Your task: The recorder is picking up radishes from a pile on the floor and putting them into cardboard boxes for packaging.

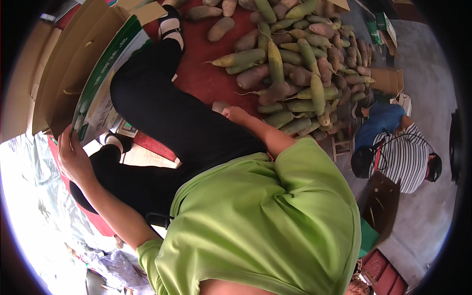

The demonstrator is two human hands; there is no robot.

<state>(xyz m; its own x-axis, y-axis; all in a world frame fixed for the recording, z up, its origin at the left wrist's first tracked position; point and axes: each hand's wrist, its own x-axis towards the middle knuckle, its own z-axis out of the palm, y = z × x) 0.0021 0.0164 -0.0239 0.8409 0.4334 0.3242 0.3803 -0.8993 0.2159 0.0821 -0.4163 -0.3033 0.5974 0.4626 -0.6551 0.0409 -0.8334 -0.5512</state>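
My left hand (74, 160) grips the near edge of a large cardboard box (105, 83), brown inside with a green and white printed side, which stands tilted by my left leg. My right hand (237, 116) is curled closed beside my knee. A pale brownish root (219, 105) shows right at its fingers, partly hidden behind my leg; whether the hand holds it or anything else I cannot make out. Beyond lies a big heap of long green radishes (275, 61) and reddish-brown roots (276, 92) on a red floor covering (196, 81).
To the right, a person in a striped shirt (405, 152) bends down near the heap. Open cardboard boxes (386, 81) stand behind the heap, and another box (378, 196) is at the lower right. Crumpled clear plastic sheeting (37, 189) spreads at the left.
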